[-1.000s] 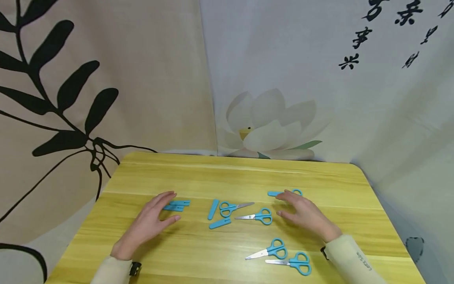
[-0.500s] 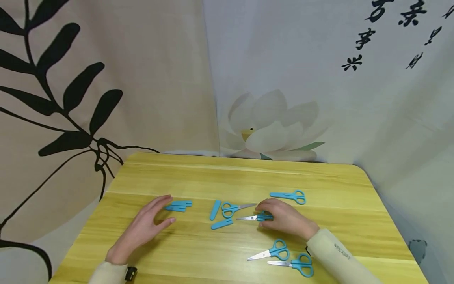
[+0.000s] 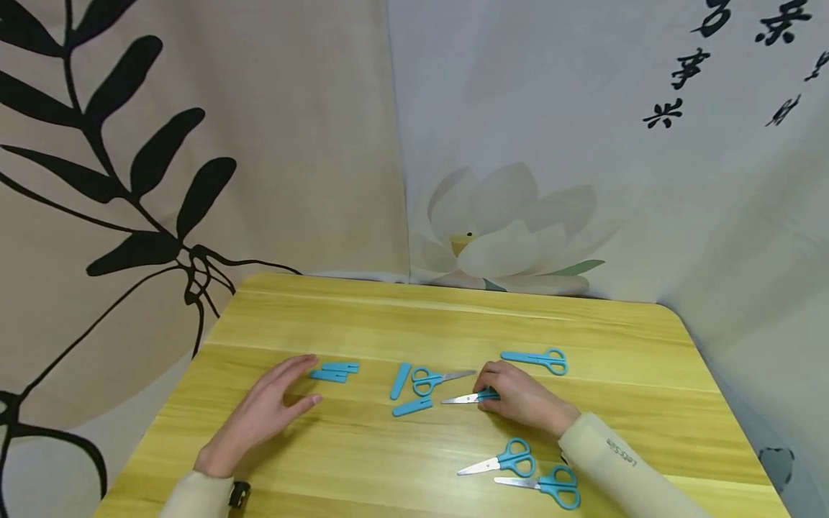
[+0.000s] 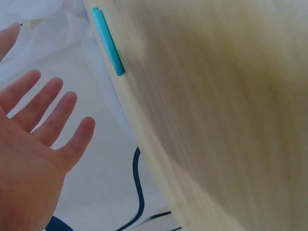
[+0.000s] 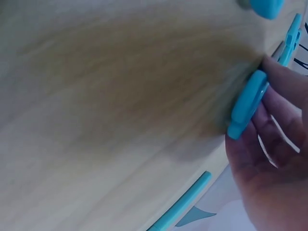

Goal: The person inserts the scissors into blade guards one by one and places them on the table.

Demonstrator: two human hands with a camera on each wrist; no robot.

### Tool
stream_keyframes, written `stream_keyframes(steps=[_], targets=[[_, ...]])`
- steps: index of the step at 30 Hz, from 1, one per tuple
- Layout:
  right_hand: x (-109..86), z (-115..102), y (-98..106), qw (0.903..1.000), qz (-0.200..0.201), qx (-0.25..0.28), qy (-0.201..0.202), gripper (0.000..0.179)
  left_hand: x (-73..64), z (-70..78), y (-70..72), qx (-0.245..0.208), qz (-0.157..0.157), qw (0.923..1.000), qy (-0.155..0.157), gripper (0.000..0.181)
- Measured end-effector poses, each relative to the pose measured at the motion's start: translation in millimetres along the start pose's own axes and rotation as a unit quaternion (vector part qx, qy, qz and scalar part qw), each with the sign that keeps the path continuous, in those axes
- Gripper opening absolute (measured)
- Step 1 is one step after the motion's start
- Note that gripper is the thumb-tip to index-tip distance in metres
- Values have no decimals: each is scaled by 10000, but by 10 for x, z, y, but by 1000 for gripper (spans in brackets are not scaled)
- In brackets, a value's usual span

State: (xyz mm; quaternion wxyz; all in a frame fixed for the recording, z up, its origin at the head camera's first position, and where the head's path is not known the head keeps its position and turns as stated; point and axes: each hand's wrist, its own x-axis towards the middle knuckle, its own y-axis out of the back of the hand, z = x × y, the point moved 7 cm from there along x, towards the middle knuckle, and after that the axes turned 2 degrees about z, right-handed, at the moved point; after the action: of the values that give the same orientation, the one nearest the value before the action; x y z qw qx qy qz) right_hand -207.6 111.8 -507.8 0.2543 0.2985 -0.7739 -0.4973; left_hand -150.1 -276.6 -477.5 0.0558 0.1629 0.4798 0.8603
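Observation:
My right hand holds a pair of scissors by its blue handle between thumb and fingers. The bare blade points left, low over the table. My left hand hovers at the left with fingers spread and holds nothing; in the left wrist view its palm shows. Nearest to it lie two blue blade covers, side by side. Between the hands are two more blue covers and bare scissors, blade to the right. Behind my right hand lies a pair of scissors in its cover.
Two more bare scissors, one slightly behind the other, lie at the front right with blades to the left. All rest on a wooden table. Printed curtains hang behind its far edge.
My right hand has moved left and forward from beside the covered scissors to the bare scissors and taken hold of their handle. The left hand stays nearly in place.

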Motion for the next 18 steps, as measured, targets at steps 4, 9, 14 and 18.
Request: stream_keyframes(steps=[4, 9, 14, 18], targets=[[-13, -11, 6, 10000, -5, -66, -30, 14, 74, 16, -58, 16, -241, 9997, 49, 66], [-58, -28, 69, 9997, 212, -145, 55, 13, 177, 61, -154, 50, -630, 9978, -175, 62], [-113, -29, 177, 9990, 442, -46, -80, 14, 244, 59, -225, 21, -922, 9952, -318, 55], [-152, -24, 259, 9983, 565, -18, -146, 13, 266, 12, -263, 21, -1137, 9934, -165, 51]])
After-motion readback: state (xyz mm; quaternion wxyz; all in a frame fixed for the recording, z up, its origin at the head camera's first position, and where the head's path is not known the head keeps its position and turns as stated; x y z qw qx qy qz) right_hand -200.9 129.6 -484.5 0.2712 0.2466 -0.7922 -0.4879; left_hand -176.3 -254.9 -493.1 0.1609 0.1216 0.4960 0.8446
